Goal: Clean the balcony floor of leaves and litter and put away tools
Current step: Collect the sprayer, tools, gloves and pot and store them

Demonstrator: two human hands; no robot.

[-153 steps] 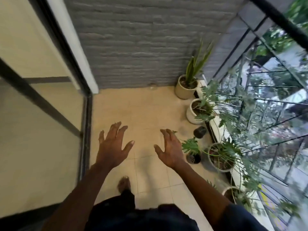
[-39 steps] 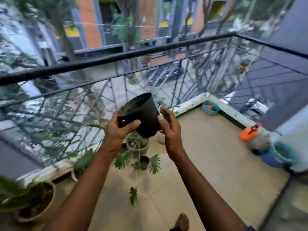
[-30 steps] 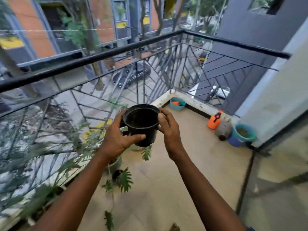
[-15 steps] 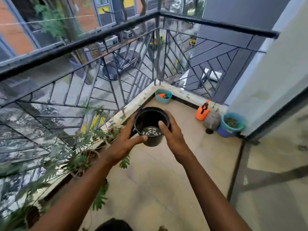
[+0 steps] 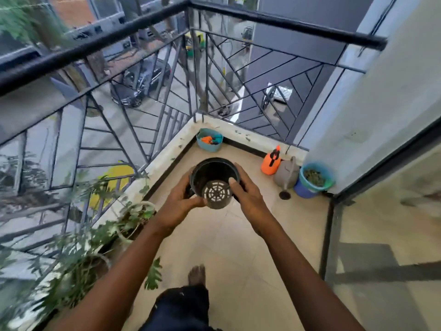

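I hold the empty black nursery pot [image 5: 214,177] above the balcony floor [image 5: 238,237], grip of my left hand [image 5: 177,203] curled round one side, grip of my right hand [image 5: 247,194] clasping the other

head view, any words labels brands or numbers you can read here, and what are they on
No text can be read in this view.
Black pot: no label or mark shows.
Orange sprayer: no print can be made out.
Parked car: too small and blurred for any plate or badge.

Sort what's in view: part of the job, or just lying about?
Job: black pot, held by left hand and right hand; bucket of leaves; teal tub of tools; orange sprayer; watering can.
Lying about: potted plants; parked car.
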